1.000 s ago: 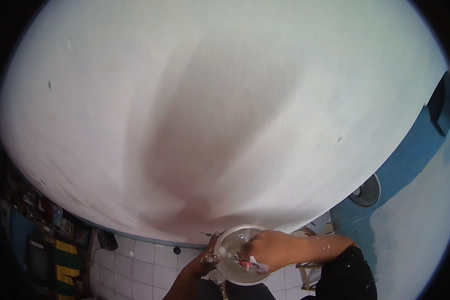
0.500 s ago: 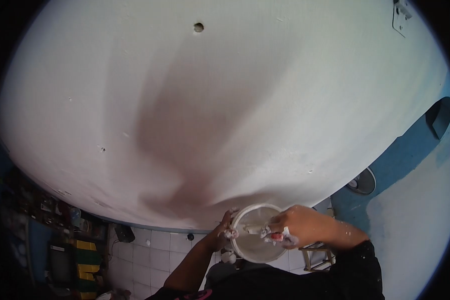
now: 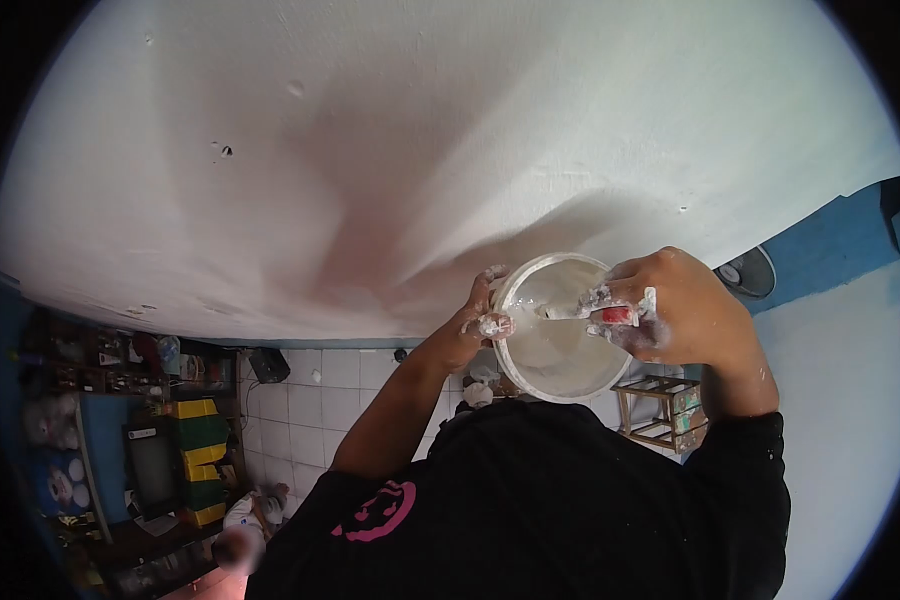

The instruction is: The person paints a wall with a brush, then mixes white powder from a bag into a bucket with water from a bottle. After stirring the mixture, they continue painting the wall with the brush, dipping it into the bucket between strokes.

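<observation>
A whitish round bucket (image 3: 562,368) is held up in front of my chest, its mouth facing me and wet white paste inside. My left hand (image 3: 478,325) is closed on the bucket's left rim, paste smeared on its fingers. Over the right side of the mouth, my right hand (image 3: 660,312) grips a red-handled putty knife (image 3: 618,315). Its pale blade points left into the bucket; fingers and paste hide much of it. White paste coats the knuckles and fingertips of that hand.
A white wall (image 3: 420,150) with small holes rises ahead. Below are a tiled floor (image 3: 315,435), a wooden stool (image 3: 670,410) and a fan (image 3: 752,272). Shelves with a television (image 3: 152,465) stand at left. Another person (image 3: 242,530) is low at the bottom left.
My view has tilted downward, so the bucket and both hands appear higher and more of my shirt and the floor shows. Both hands keep their holds.
</observation>
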Motion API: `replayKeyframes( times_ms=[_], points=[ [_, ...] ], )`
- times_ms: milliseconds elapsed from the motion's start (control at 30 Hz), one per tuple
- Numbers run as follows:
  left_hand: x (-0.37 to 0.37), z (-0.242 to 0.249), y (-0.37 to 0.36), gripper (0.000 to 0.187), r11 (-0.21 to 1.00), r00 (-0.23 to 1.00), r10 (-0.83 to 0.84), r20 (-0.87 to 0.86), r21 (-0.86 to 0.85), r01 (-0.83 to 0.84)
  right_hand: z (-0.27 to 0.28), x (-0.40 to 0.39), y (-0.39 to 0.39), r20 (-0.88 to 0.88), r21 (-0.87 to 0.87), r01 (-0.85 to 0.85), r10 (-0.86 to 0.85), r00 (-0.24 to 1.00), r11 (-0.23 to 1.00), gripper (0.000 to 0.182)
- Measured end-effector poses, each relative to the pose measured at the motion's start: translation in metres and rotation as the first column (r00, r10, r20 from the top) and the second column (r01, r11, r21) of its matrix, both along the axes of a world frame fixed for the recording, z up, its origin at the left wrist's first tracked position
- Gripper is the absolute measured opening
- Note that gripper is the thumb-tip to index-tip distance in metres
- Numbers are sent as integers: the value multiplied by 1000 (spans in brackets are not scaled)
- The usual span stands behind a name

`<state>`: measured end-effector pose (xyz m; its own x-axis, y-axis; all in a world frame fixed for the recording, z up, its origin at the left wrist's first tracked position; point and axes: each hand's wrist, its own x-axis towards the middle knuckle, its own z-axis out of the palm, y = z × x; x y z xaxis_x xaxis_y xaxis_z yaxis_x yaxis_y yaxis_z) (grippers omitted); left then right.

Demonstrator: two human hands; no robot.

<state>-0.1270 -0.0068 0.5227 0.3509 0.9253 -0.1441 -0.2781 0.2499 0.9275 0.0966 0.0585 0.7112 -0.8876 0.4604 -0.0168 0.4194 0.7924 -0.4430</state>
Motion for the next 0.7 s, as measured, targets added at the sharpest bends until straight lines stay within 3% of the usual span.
replayKeyframes(
  times_ms=[267,467,567,700],
  points=[
    [-13,-2,-5,83,1000,1000,-2,-8,-23,2,-16,-24,-17,141,140,-19,-1,990,990,24],
    [3,0,-5,83,998,998,5,58,-63,-1,-56,-18,-23,124,322,-55,16,992,945,19],
    [2,6,-5,84,999,997,-23,69,-36,26,-73,-20,-26,94,310,-161,138,986,937,22],
    [8,13,-3,87,1000,994,-4,105,-17,6,-61,-16,-33,188,185,-239,205,961,953,23]
  ],
)
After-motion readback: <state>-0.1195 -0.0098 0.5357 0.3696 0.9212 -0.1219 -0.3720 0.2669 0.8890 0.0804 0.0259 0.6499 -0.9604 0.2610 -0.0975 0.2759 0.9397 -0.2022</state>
